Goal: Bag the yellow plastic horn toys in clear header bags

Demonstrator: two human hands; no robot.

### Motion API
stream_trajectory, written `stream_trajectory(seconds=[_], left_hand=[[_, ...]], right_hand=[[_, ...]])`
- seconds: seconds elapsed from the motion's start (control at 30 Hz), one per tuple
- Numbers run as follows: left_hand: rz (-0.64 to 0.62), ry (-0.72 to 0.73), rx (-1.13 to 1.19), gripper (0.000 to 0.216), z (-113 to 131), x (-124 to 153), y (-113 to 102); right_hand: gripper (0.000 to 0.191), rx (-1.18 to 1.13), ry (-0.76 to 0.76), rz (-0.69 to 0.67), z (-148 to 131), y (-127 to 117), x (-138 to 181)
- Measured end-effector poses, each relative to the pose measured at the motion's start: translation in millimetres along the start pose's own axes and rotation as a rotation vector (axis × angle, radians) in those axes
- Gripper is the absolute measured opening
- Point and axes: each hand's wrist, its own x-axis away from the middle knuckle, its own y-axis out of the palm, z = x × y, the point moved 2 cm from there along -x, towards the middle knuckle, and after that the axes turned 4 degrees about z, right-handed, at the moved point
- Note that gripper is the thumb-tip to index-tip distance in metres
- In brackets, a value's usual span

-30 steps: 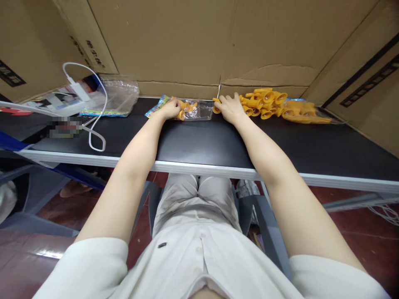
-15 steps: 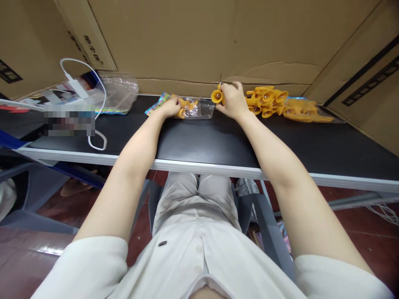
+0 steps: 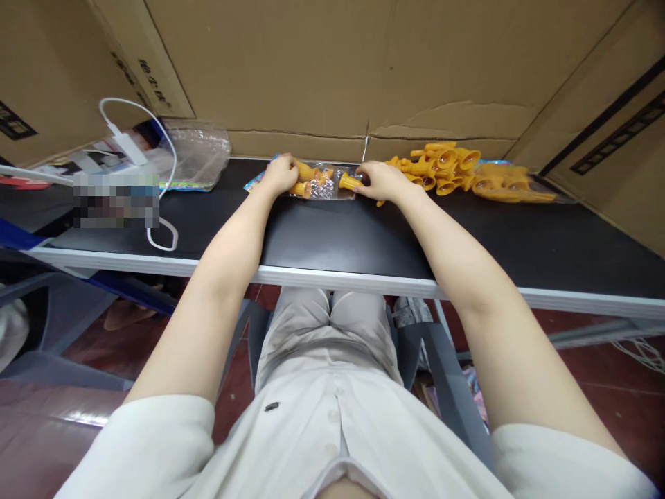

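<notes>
A clear plastic bag [image 3: 329,192] with a colourful header lies on the black tabletop, several yellow toy horns [image 3: 306,171] inside it. My left hand [image 3: 282,173] is closed on the header end of the bag, its fingers partly hidden. At the other end, my right hand [image 3: 383,183] pinches a yellow toy horn [image 3: 348,181] between thumb and fingers, its bell pointing left over or into the bag's mouth; I cannot tell how far in it is. Just right of that hand is a pile of loose yellow toy horns [image 3: 444,163].
A filled bag of yellow horns [image 3: 514,186] lies right of the pile. Flat clear bags [image 3: 200,156] sit on the left, near a white cable [image 3: 174,149] and a white plug. Cardboard [image 3: 322,69] walls the table's back; a metal edge [image 3: 343,277] runs along its front.
My right hand has come down and slightly left, turning its horn from facing me to lying sideways at the bag. My left hand has shifted slightly up and left on the bag.
</notes>
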Motion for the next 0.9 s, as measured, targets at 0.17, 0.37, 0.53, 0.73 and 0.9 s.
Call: stream_trajectory(seconds=[0.17, 0.37, 0.53, 0.73, 0.9], left_hand=[[-0.021, -0.151, 0.005, 0.044, -7, 4, -3], [-0.123, -0.069, -0.008, 0.052, -3, 2, 3], [-0.16, -0.025, -0.027, 0.057, 1, 2, 10], [-0.193, 0.039, 0.033, 0.055, 10, 4, 10], [-0.192, 0.041, 0.097, 0.053, 16, 8, 9]], right_hand=[[0.021, 0.053, 0.096, -0.087, 1, -2, 2], [0.021, -0.017, 0.015, 0.014, 1, 0, -3], [0.024, -0.091, 0.008, 0.082, -2, 0, -5], [0.032, -0.331, 0.026, 0.065, 1, 0, -6], [0.03, -0.47, 0.055, 0.066, -6, 3, -5]])
